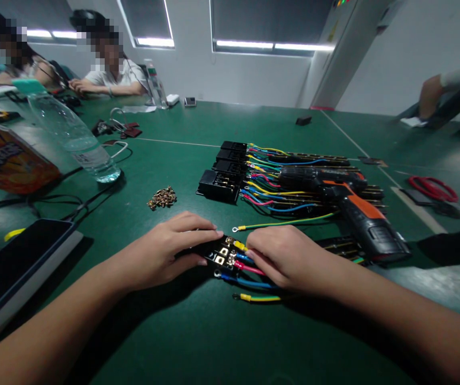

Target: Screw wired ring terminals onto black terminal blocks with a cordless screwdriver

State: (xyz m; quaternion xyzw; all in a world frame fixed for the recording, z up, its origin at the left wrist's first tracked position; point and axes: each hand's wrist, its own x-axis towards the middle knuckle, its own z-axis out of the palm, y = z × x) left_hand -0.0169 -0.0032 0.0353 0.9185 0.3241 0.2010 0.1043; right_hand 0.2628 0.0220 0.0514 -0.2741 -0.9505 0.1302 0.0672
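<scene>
A black terminal block (218, 255) with brass contacts lies on the green table, gripped at its left end between the thumb and fingers of my left hand (169, 246). My right hand (283, 256) is closed around wires at the block's right side; a yellow-sleeved ring terminal (239, 245) and a red-sleeved wire (249, 267) run from the block toward it. In front, a blue wire (240, 280) and a yellow-green wire (259, 299) end in loose ring terminals. Another yellow-green wire (286, 221) lies behind my right hand.
Behind are several wired terminal blocks (224, 179), with a black-and-orange power screwdriver (358, 208) across their wires. A pile of brass screws (162, 198) sits left of them. A phone (21, 272), water bottle (75, 139) and orange drink package (9, 155) stand left. People sit across the table.
</scene>
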